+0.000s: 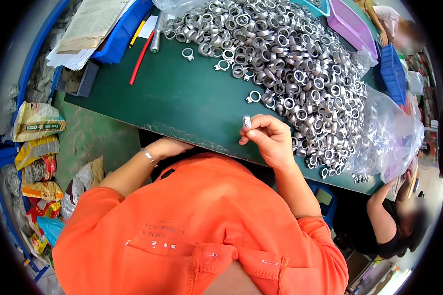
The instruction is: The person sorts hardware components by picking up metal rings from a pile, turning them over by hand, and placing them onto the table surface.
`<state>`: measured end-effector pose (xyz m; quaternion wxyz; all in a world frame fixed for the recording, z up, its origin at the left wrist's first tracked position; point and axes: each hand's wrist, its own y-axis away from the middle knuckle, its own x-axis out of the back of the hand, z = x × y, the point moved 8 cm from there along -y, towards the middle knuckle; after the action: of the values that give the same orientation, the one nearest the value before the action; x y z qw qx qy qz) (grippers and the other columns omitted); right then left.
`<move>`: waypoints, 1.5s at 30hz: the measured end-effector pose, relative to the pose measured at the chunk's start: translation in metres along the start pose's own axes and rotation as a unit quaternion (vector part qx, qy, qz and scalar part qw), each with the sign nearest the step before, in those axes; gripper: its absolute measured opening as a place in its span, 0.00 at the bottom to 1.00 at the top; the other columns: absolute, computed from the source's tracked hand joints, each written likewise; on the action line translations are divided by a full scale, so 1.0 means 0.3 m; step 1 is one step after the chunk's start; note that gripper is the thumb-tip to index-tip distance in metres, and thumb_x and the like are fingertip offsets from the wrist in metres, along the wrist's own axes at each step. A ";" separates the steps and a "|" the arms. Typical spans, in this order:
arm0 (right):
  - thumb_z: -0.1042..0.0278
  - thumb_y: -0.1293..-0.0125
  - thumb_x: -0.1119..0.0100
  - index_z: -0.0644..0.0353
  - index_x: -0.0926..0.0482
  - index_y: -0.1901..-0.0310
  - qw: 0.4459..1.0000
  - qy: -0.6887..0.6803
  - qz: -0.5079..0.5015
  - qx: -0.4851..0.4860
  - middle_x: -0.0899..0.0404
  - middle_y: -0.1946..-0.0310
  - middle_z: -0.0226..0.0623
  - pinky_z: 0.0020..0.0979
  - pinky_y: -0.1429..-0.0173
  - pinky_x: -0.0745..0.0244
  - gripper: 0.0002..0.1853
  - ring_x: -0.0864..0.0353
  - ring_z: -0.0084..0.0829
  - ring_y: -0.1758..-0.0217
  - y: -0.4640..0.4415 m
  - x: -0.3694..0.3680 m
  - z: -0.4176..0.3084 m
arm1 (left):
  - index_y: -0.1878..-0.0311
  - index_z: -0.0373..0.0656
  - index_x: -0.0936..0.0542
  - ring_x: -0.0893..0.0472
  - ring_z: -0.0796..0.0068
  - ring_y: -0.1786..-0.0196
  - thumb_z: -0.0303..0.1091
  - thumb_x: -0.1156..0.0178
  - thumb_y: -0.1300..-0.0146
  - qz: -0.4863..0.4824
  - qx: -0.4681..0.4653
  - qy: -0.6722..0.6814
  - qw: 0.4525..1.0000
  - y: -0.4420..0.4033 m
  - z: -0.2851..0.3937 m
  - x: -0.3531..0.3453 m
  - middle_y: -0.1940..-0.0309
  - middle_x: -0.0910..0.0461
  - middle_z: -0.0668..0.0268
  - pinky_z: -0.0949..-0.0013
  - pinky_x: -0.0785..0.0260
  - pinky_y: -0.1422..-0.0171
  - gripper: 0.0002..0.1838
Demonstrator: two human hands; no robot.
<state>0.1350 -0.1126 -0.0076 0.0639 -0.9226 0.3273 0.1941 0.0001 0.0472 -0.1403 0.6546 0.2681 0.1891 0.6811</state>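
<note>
Between the thumb and fingers of my right hand (270,139), a small silvery metal ring (246,121) is pinched, seen nearly edge-on above the green table. My left hand (170,146) is down at the table's front edge, with its fingers hidden beneath it. To the right of my right hand a big heap of similar metal rings (300,76) spreads across the table (182,98). Many of these rings have a small lug on one side. One loose ring (253,96) lies just beyond my right hand, and another (188,54) lies farther off.
A red stick (142,58), a yellow pen (137,34) and a metal tool handle (157,37) lie at the back left, near a blue bin (123,34) with papers. Clear plastic bags (386,132) lie right. Two other people (386,221) are at the right side.
</note>
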 end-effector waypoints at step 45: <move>0.70 0.29 0.56 0.63 0.33 0.53 0.996 0.062 0.048 -0.040 0.24 0.65 0.33 0.21 0.61 0.29 0.08 0.25 0.21 0.63 0.001 0.026 0.012 | 0.68 0.37 0.22 0.28 0.87 0.73 0.22 0.39 0.43 0.044 -0.294 0.112 0.948 0.088 0.548 -0.085 0.69 0.24 0.70 0.82 0.36 0.70 0.02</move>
<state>0.1393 -0.1165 -0.0140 -0.0026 -0.9179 0.3667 0.1518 0.0800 0.0048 0.0018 0.6484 -0.0060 0.0404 0.7602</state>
